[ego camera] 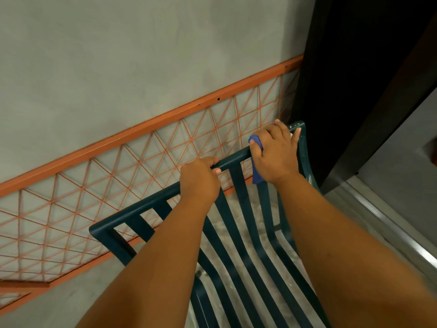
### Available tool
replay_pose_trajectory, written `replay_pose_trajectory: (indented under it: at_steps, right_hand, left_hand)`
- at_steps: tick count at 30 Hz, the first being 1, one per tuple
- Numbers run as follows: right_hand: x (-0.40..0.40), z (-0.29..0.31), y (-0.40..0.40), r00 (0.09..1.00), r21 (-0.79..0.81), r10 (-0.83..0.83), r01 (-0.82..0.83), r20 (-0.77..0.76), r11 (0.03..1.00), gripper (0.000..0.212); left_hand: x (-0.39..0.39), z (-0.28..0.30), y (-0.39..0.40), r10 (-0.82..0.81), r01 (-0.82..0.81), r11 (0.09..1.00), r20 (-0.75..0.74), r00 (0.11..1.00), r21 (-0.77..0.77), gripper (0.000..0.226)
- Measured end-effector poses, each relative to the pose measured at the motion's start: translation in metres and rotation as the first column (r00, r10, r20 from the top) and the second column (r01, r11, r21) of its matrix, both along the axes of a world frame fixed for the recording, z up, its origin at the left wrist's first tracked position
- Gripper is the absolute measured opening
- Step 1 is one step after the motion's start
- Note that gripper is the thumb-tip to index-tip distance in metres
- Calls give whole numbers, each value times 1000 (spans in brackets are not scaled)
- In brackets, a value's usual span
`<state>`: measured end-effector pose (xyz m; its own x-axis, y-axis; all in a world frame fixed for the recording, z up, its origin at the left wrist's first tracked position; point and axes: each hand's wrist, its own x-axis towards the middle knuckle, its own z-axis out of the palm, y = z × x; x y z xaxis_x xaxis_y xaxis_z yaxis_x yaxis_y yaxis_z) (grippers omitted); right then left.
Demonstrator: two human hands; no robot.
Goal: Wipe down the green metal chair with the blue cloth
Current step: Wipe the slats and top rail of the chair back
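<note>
Viewed from above, the green metal chair (238,256) fills the lower centre, its slatted seat nearest the camera and its slatted back rising away toward the top rail (146,204), the landmark for all that follows. The frame is judged rigid and fairly heavy, with smooth painted bars that a damp cloth would slide along easily; pale flecks near the rail's right corner suggest chipped paint or dried spatter, so those spots may need firmer rubbing. The rail itself appears to be the soundest place to steady the chair. On the rail, just left of its middle, the left hand (199,179) is closed around the bar, fingers hooked over the far side and thumb tucked below. Further along the rail, near its right corner, the right hand (275,153) presses the blue cloth (257,159) against the bar; its fingers curl over the fabric and rail, and a loose tail of cloth hangs below the rail beside the wrist. The cloth is soft, thin and light, and conforms readily to the round bar. Beyond the rail stands an orange lattice panel (151,162) against a grey wall (142,55); to the right of the rail's corner is a dark door frame (354,79).
</note>
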<state>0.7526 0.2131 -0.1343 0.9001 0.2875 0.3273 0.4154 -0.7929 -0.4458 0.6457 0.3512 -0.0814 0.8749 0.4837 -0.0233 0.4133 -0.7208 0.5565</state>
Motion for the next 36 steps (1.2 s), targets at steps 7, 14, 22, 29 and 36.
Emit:
replay_pose_trajectory:
  at_steps: [7, 14, 22, 29, 36]
  right_hand:
    - [23, 20, -6, 993, -287, 114, -121, -41, 950, 39]
    - [52, 53, 43, 859, -540, 25, -344, -512, 768, 41]
    - [9, 38, 54, 952, -469, 216, -296, -218, 832, 44]
    - [-6, -4, 10, 903, -226, 399, -360, 159, 905, 38]
    - [-15, 24, 46, 996, -328, 46, -69, -75, 942, 43]
  left_hand:
    - [1, 1, 1, -18, 18, 1000, -10, 1000, -4, 32]
    - [-1, -1, 2, -30, 30, 1000, 11, 999, 0, 31]
    - [3, -1, 0, -31, 31, 999, 4, 999, 27, 26]
    - [2, 0, 0, -8, 8, 1000, 13, 1000, 16, 28]
    - [1, -2, 1, -21, 21, 999, -4, 1000, 30, 27]
